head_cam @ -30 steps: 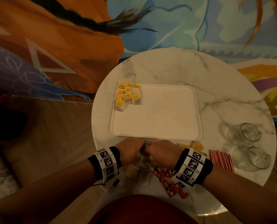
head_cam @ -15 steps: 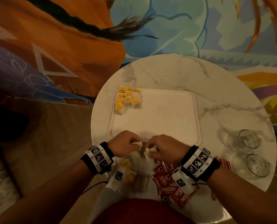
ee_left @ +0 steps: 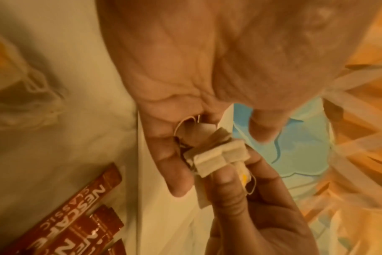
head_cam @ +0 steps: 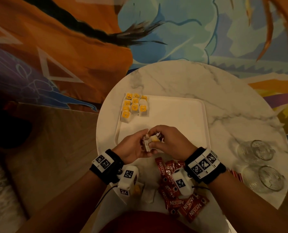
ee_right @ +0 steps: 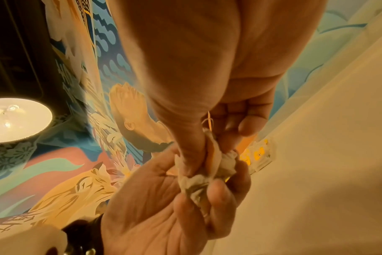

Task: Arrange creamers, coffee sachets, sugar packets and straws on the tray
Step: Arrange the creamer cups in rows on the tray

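Note:
Both hands meet over the near edge of the white tray [head_cam: 173, 115]. My left hand [head_cam: 133, 147] and right hand [head_cam: 169, 140] together pinch a small bunch of white packets with yellow tags [head_cam: 150, 140]. The left wrist view shows the folded white packets [ee_left: 216, 155] between the left fingers [ee_left: 175, 155] and the right thumb [ee_left: 229, 189]. In the right wrist view the crumpled bunch [ee_right: 207, 172] is squeezed between both hands. Several yellow-labelled packets [head_cam: 134, 106] lie in rows at the tray's far left corner. Red Nescafe sachets [head_cam: 178, 195] lie heaped near the table's front edge.
The round marble table [head_cam: 190, 78] carries two glasses lying on their sides [head_cam: 261, 150] [head_cam: 271, 179] at the right. Red-and-white straws [head_cam: 235, 175] show beside my right wrist. A few loose pale packets [head_cam: 148, 194] lie by my left wrist. A painted wall rises behind.
Both hands rose from the table's near edge with the small packets, moved forward over the tray's front edge and closed together around the bunch.

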### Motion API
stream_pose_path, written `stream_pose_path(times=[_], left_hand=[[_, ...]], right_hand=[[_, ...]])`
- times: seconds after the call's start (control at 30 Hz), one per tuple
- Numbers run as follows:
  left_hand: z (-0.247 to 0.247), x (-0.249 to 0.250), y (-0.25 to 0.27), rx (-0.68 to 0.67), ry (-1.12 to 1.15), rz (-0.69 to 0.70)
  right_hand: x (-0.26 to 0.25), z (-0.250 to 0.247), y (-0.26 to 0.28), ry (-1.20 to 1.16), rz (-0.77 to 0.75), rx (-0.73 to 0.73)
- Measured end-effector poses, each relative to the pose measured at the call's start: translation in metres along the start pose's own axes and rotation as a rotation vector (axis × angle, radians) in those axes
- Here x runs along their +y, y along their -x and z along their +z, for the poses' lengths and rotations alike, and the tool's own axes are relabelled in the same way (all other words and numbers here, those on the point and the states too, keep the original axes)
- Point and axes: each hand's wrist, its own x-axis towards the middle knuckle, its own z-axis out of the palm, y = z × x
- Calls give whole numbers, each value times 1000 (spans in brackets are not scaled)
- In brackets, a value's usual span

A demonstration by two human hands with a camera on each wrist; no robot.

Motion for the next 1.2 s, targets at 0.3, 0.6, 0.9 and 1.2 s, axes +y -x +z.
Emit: stream_pose_path(times=[0.3, 0.6, 0.9, 1.2], left_hand=[[-5, 1, 3, 46, 183, 108], [-11, 3, 7, 93, 279, 104], [-20, 4, 1, 155, 305, 140], [-27, 7, -1, 203, 142, 182]], right_hand=[[0, 3, -3, -137, 13, 179], [4, 8, -7, -394, 51, 182], [6, 2, -17, -289, 70, 250], [-5, -4, -37, -209, 60, 254]])
